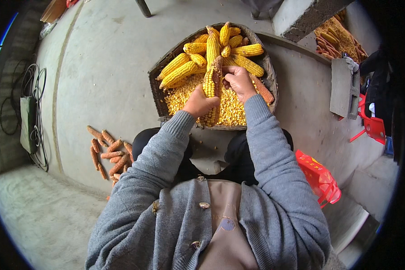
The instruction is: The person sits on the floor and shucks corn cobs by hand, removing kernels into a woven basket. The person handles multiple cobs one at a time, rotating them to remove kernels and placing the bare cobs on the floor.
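A partly shelled ear of corn (209, 85) stands lengthwise over the basket, with yellow kernels on its left and a bare brownish strip on its right. My left hand (200, 103) is closed around its lower part. Beside the bare strip is my right hand (240, 83), its fingers curled in at the ear's upper right edge; what they hold, if anything, is hidden. Beneath both hands, loose yellow kernels (177, 100) fill the near part of a woven basket (156, 90). Several whole ears of corn (179, 74) are heaped in its far part. A bare cob (263, 90) lies at the basket's right side.
Several bare cobs (114, 155) lie on the concrete floor (99, 81) to the left. A red plastic bag (317, 177) sits at the right. Farther off are a grey block (344, 87), a red stool (372, 126), another corn pile (337, 38) and black cables (39, 117) by the left wall.
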### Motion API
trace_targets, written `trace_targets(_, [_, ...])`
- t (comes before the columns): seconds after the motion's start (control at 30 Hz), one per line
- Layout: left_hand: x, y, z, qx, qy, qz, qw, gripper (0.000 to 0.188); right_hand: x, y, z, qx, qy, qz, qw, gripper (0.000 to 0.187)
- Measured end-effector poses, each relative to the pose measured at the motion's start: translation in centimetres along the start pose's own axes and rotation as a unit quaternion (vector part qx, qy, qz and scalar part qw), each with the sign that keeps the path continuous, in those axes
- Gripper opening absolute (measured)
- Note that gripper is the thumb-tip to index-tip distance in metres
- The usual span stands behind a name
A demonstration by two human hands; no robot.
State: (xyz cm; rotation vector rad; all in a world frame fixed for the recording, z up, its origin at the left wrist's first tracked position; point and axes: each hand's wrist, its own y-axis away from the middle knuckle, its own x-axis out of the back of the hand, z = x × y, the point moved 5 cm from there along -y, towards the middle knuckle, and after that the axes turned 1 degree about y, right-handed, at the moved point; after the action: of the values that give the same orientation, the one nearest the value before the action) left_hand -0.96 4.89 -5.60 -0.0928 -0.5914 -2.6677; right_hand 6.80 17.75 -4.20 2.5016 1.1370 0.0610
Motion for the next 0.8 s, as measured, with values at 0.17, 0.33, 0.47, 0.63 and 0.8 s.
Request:
trace_targets(0.17, [-1.8, 2.1, 2.4, 0.114, 0.272, -0.146, 0.944, 0.044, 0.7, 0.7, -2.0, -0.022, -0.19, -0.011, 0.981, 0.024])
trace_targets(0.33, [-2.7, 2.5, 2.4, 0.129, 0.364, -0.258, 0.886, 0.046, -1.8, 2.5, -4.4, -0.006, -0.241, -0.15, 0.959, 0.053])
trace_targets(0.47, [-2.9, 1.9, 3.7, 0.123, 0.406, -0.223, 0.878, 0.048, -0.7, 1.9, -4.5, 0.037, -0.25, -0.026, 0.967, 0.044])
trace_targets(0.63, [-1.3, 1.6, 6.1, -0.048, 0.143, -0.05, 0.987, 0.062, -0.3, 2.4, -5.4, 0.139, -0.132, 0.045, 0.98, 0.035])
trace_targets(0.8, [-1.7, 0.1, 5.3, -0.172, 0.02, 0.041, 0.984, 0.054, -2.0, 2.9, -5.3, 0.163, -0.122, 0.05, 0.978, 0.034])
